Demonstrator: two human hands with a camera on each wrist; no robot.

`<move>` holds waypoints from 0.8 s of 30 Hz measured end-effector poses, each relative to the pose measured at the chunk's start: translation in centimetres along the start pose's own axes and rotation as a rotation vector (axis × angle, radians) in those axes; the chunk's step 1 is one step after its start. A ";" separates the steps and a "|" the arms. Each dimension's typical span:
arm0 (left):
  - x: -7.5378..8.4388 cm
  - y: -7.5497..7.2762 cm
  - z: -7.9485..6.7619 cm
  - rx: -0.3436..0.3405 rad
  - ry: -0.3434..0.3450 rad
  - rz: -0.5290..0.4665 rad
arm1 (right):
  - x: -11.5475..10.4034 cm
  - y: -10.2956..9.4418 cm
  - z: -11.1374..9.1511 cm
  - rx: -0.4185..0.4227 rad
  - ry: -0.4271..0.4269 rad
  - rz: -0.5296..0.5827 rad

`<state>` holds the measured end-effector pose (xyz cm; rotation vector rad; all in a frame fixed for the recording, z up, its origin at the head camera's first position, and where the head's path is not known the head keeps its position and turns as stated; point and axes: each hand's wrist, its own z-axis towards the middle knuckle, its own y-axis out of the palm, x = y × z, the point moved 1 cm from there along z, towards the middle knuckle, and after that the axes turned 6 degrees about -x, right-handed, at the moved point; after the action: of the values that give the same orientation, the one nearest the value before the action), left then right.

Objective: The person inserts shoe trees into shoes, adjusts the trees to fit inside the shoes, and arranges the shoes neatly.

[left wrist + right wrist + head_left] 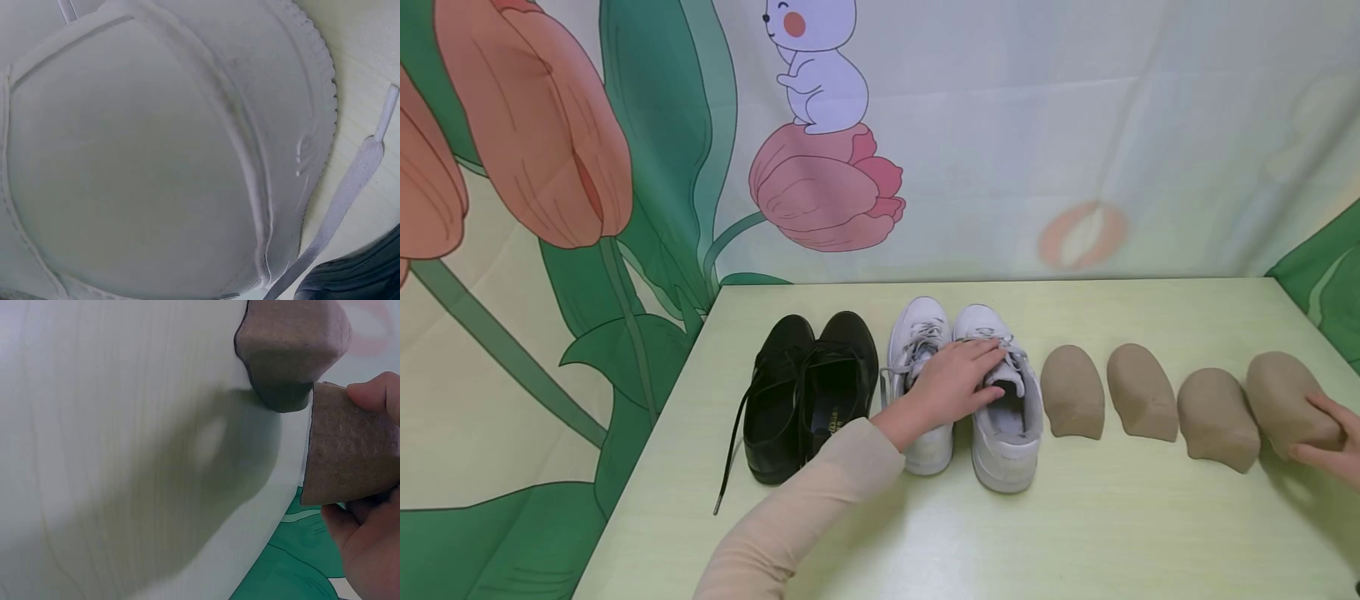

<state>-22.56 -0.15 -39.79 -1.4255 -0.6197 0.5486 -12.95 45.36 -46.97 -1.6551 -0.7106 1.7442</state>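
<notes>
My left hand (951, 382) reaches over a pair of white sneakers. Its fingers lie across the laces of the right-hand sneaker (1007, 458), with the thumb at the shoe's opening. The left-hand sneaker (928, 450) is partly covered by the hand; in the left wrist view a white sneaker's side (125, 162) fills most of the picture. At the far right, my right hand (1333, 442) grips a brown moulded shoe insert (1285, 392) by its blunt end. The right wrist view shows this insert (353, 447) between thumb and fingers, raised over the table.
Three more brown inserts lie in a row: one (1073, 392) beside the sneakers, another (1142, 392), and a third (1217, 417) close to the held one. Black lace-up shoes (771, 450) stand left, one lace trailing over the pale table (1000, 550). A printed curtain (970, 167) hangs behind.
</notes>
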 end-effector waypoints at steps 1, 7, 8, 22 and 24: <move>0.0 0.0 0.0 0.004 -0.002 0.003 | -0.1 0.1 0.0 0.007 -0.020 0.015; 0.2 -0.2 0.1 0.016 -0.019 0.020 | -1.3 0.1 0.1 0.031 -0.098 0.019; 0.2 -0.2 0.1 0.019 -0.021 0.023 | -1.6 0.1 0.2 0.020 -0.091 0.003; 0.2 0.1 0.3 0.128 -0.009 0.046 | -4.2 -0.6 0.9 -0.075 -0.001 -0.171; 0.2 0.1 0.3 0.141 -0.007 0.044 | -4.5 -0.7 1.0 -0.072 -0.001 -0.180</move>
<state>-22.64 0.24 -39.90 -1.3069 -0.5459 0.6206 -13.80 42.53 -43.42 -1.5846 -0.9030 1.6093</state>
